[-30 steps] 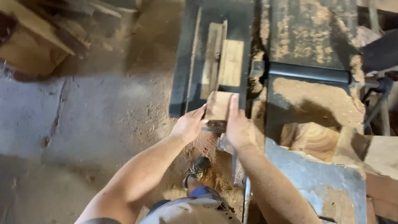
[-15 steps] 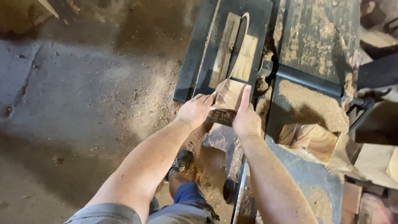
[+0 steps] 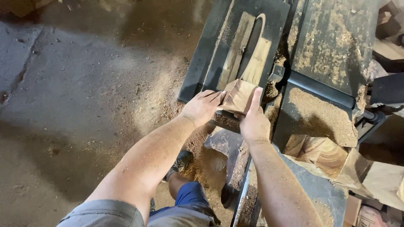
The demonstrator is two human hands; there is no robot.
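A small block of pale brown wood (image 3: pixel 239 96) rests on the near edge of a dark table saw (image 3: pixel 202 63). My left hand (image 3: pixel 202 107) presses against the block's left side. My right hand (image 3: pixel 252 120) holds its right side, fingers stretched forward along the edge. Just beyond the block, a thin curved saw blade (image 3: pixel 253 42) rises from a wooden insert (image 3: pixel 235 50) in the table. Both hands sit close behind the blade.
Sawdust covers the machine's right-hand table (image 3: pixel 332 46) and lies heaped on the concrete floor (image 3: pixel 84 96). A cut wood chunk (image 3: pixel 320 153) lies to the right below the table. More wood offcuts (image 3: pixel 389 46) are stacked at far right. My shoe (image 3: pixel 181 162) stands below.
The view has shifted closer and slightly right. My hands have stayed on the wood block and pushed it a little further onto the saw table toward the blade.
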